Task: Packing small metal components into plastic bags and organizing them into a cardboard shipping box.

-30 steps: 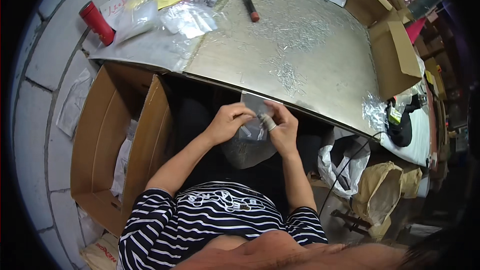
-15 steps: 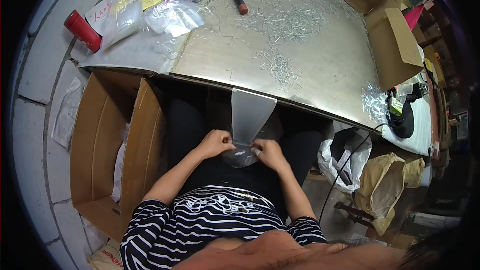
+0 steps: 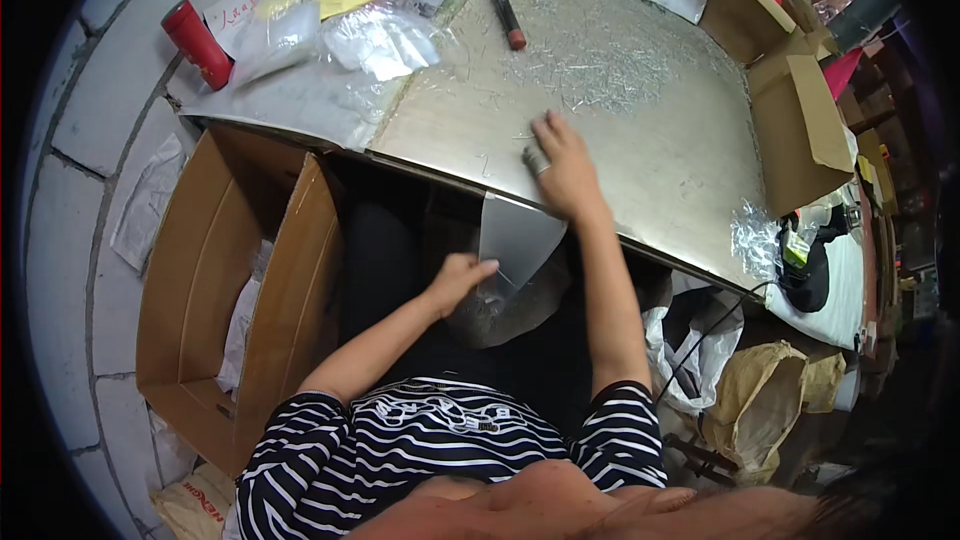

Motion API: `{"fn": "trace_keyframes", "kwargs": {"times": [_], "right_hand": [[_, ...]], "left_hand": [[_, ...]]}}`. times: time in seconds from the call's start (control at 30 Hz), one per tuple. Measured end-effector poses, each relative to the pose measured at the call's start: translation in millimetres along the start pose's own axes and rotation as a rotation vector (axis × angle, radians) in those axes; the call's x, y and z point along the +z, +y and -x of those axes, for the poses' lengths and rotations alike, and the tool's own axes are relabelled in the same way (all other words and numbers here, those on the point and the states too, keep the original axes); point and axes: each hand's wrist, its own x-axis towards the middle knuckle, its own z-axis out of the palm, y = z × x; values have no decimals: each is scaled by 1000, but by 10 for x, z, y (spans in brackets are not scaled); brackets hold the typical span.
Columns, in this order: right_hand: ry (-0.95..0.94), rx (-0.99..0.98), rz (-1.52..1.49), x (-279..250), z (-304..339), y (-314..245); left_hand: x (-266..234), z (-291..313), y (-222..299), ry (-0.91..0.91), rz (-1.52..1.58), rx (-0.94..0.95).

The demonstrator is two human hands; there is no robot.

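Note:
A pale sheet chute (image 3: 520,232) slopes down from the front edge of the metal tabletop toward my lap. At its lower end hangs a clear plastic bag (image 3: 510,315). My left hand (image 3: 464,280) is closed, thumb and fingers pinching the bag's mouth against the chute's left edge. On the tabletop just above the chute lies my right hand (image 3: 562,168), its fingers stretched out and a ring-like band on one finger. A few thin metal pins show at its fingertips; its palm side is hidden. Farther back spreads a loose layer of metal pins (image 3: 615,75).
A dark tool handle with a red end (image 3: 508,25) lies at the back. Plastic bags (image 3: 385,40) and a red cup (image 3: 197,45) sit on the left. An open carton (image 3: 290,310) stands left of my legs; a cardboard wall (image 3: 800,130) bounds the table's right.
My right hand has left the bag and reached up onto the tabletop. The near cluster of pins no longer shows there. My left hand stays at the bag; the view has shifted slightly.

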Motion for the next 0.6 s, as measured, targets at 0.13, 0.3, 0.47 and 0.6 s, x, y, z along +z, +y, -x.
{"fn": "trace_keyframes", "kwargs": {"times": [0.13, 0.3, 0.47, 0.6], "right_hand": [[53, 14, 133, 133, 384, -464], [128, 86, -126, -448, 904, -809], [122, 186, -330, -588, 1352, -788], [82, 223, -411, -609, 1513, -777]], "left_hand": [[34, 110, -144, -179, 366, -100], [-335, 58, -141, -352, 431, -82], [-158, 63, -195, -548, 806, -254], [-70, 201, -82, -606, 880, -198]]}}
